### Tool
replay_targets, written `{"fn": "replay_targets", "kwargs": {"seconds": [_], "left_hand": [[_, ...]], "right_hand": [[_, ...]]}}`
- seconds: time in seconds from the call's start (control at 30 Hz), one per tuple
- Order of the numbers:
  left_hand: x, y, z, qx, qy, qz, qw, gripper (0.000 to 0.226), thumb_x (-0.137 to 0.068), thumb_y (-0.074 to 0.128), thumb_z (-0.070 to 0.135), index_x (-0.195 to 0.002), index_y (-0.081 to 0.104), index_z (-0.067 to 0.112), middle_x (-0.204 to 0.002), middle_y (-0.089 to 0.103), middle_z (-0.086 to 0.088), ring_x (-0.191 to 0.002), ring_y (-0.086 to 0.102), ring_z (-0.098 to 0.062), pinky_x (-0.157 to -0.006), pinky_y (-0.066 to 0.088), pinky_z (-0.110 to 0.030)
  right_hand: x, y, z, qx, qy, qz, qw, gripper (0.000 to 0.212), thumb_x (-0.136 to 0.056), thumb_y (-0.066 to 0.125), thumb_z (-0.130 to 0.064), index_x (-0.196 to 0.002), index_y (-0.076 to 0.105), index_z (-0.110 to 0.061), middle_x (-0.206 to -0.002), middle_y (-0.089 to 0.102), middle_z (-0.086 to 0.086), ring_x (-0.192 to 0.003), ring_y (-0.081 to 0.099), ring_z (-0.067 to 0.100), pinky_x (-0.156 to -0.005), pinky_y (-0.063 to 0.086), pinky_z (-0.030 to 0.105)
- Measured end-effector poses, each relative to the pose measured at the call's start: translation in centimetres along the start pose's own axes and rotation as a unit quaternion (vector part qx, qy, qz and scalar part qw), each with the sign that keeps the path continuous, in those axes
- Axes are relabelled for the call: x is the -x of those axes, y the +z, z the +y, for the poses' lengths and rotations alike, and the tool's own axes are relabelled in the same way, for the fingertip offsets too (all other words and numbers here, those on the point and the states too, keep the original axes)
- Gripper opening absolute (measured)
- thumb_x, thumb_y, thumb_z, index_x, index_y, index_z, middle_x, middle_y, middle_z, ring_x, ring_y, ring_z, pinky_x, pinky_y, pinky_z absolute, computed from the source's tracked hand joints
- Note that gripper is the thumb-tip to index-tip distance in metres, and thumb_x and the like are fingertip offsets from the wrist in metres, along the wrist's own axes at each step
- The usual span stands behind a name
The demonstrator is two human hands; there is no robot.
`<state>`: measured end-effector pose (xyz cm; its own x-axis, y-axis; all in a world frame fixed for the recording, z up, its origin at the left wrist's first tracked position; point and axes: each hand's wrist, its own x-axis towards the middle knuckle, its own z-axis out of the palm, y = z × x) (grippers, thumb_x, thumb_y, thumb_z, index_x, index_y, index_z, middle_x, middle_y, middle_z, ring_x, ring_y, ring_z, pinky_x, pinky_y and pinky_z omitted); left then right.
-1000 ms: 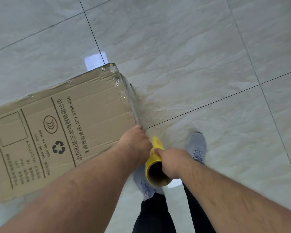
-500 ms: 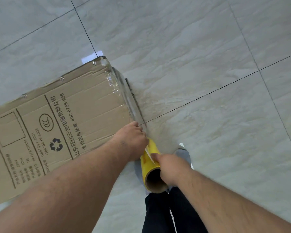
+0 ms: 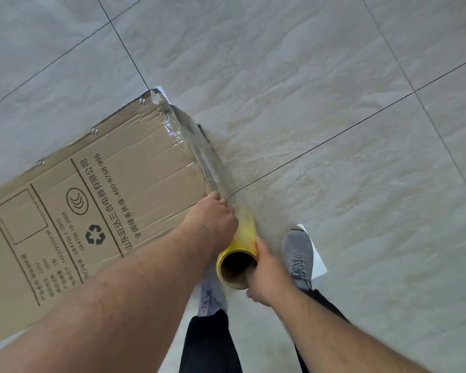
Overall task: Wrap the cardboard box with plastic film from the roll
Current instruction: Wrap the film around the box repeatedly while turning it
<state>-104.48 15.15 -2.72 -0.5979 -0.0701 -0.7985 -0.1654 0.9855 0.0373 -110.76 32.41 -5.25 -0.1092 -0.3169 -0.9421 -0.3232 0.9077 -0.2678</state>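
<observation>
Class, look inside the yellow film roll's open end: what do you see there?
The yellow roll of plastic film shows a bare brown cardboard tube bore, with nothing visible inside; deeper in is dark and unseen.

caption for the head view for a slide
Both hands, left and right, hold a yellow film roll beside a cardboard box on the tiled floor.

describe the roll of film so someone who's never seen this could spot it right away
Find the big cardboard box lying on the tiled floor, then go to its near right corner, where the left hand sits. Just right of that corner, gripped by the right hand, is the roll of plastic film. It is the only yellow thing, with an open brown tube end facing the camera.
</observation>
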Motion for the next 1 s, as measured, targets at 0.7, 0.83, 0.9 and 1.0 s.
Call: {"fn": "replay_targets", "kwargs": {"seconds": [0.7,0.83,0.9,1.0], "left_hand": [[1.2,3.0,-0.1,-0.19,0.113,0.051,0.974,0.033,-0.099,0.044,0.022,-0.119,0.069,0.022,-0.124,0.06,0.0,-0.122,0.045,-0.028,-0.11,0.028,-0.038],[1.3,3.4,0.0,-0.263,0.135,0.055,0.954,0.036,-0.099,0.043,0.019,-0.126,0.067,0.016,-0.128,0.065,-0.004,-0.13,0.044,-0.032,-0.124,0.014,-0.046],[1.3,3.6,0.0,-0.28,0.137,0.055,0.949,0.038,-0.099,0.041,0.018,-0.132,0.06,0.012,-0.132,0.064,-0.008,-0.135,0.044,-0.033,-0.127,0.007,-0.047],[1.7,4.4,0.6,-0.27,0.154,0.051,0.949,0.036,-0.097,0.041,0.014,-0.13,0.054,0.01,-0.125,0.068,-0.009,-0.132,0.05,-0.031,-0.127,0.0,-0.048]], "right_hand": [[1.4,7.5,-1.6,-0.089,0.026,0.16,0.983,0.066,-0.09,0.059,-0.02,-0.152,0.036,-0.024,-0.129,0.064,0.007,-0.107,0.068,0.035,-0.078,0.053,0.038],[1.6,10.4,-2.5,-0.56,0.153,0.091,0.809,0.049,-0.092,0.046,-0.003,-0.133,0.048,-0.03,-0.096,0.067,0.013,-0.049,0.059,0.028,-0.054,0.055,0.035],[1.2,11.0,-2.5,-0.534,0.129,0.083,0.832,0.05,-0.092,0.038,0.002,-0.128,0.05,-0.03,-0.092,0.065,0.012,-0.046,0.057,0.027,-0.055,0.054,0.035],[1.6,10.4,-1.9,-0.229,0.061,0.098,0.967,0.038,-0.093,0.045,-0.01,-0.128,0.046,-0.022,-0.085,0.057,0.001,-0.077,0.065,0.03,-0.071,0.06,0.04]]}}
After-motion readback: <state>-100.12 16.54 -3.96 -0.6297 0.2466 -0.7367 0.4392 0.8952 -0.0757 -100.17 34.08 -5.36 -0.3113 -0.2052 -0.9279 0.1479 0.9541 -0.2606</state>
